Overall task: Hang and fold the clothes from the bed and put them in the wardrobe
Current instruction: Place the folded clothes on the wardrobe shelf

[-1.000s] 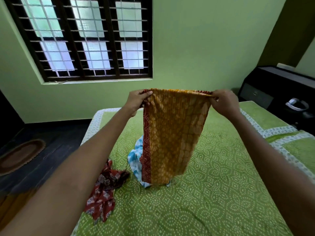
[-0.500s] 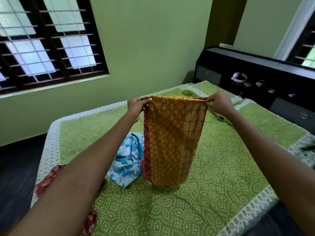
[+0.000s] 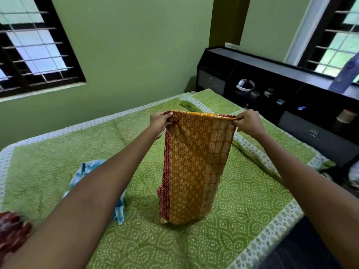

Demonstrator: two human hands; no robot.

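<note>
An orange patterned cloth with a red border (image 3: pixel 196 164) hangs folded lengthwise above the bed (image 3: pixel 242 220), its lower end touching the green bedspread. My left hand (image 3: pixel 159 124) pinches its top left corner and my right hand (image 3: pixel 249 123) pinches the top right corner, holding the top edge taut. A blue and white garment (image 3: pixel 85 169) lies on the bed to the left, partly hidden by my left forearm. A dark red patterned garment (image 3: pixel 11 232) lies at the bed's near left edge.
A black headboard unit with shelves and drawers (image 3: pixel 291 98) stands along the right side, holding small items. A pillow (image 3: pixel 252 146) in matching cover lies by it. Barred windows (image 3: pixel 35 51) sit in the green walls.
The view has swung to the right, bringing the headboard and a second window into sight. The held cloth now hangs over the middle of the bed, farther from the blue garment.
</note>
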